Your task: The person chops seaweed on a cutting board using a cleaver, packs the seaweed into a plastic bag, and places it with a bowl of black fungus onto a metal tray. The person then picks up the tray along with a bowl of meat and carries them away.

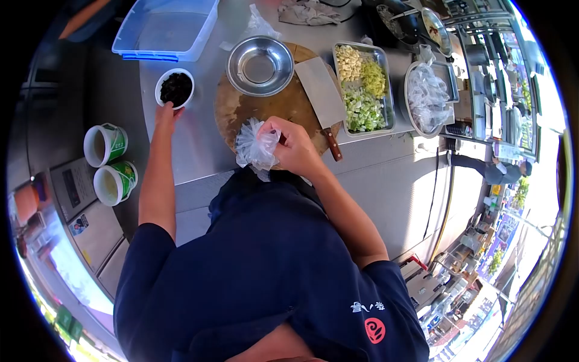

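Note:
At the table's left edge, my left hand [168, 114] grips the near rim of a small white bowl [159, 92] filled with dark, nearly black pieces [177, 88]. My right hand [292, 147] is closed on a crumpled clear plastic bag [254, 145], held over the near edge of a round wooden chopping board [241, 108]. What the bag contains, if anything, I cannot make out. A steel bowl [283, 72] rests on the far part of the board. Right of it lies a cleaver [321, 93], its wooden handle pointing toward me past the board's edge.
A steel tray [389, 90] of chopped vegetables stands right of the board, beside a bowl of plastic-wrapped items [427, 95]. A clear plastic bin [166, 30] sits at the far left. Two white-and-green buckets [114, 143] stand below, left of the table. Another person [503, 173] is far right.

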The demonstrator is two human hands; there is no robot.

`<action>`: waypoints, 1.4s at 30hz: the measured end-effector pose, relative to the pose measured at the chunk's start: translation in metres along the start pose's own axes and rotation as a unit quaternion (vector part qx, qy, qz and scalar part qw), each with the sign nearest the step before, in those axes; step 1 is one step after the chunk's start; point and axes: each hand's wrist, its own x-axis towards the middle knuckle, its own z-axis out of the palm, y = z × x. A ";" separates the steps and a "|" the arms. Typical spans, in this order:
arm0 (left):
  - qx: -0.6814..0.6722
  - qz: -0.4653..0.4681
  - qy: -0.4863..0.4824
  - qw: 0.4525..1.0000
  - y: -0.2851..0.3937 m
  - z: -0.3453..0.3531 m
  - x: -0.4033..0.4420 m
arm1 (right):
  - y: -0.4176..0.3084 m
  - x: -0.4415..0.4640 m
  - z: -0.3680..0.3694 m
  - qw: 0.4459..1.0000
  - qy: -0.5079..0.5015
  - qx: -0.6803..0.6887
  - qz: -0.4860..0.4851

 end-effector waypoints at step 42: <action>0.190 0.024 -0.227 0.955 -0.032 0.486 -0.324 | 0.268 -0.065 -0.419 0.948 0.311 -0.059 0.028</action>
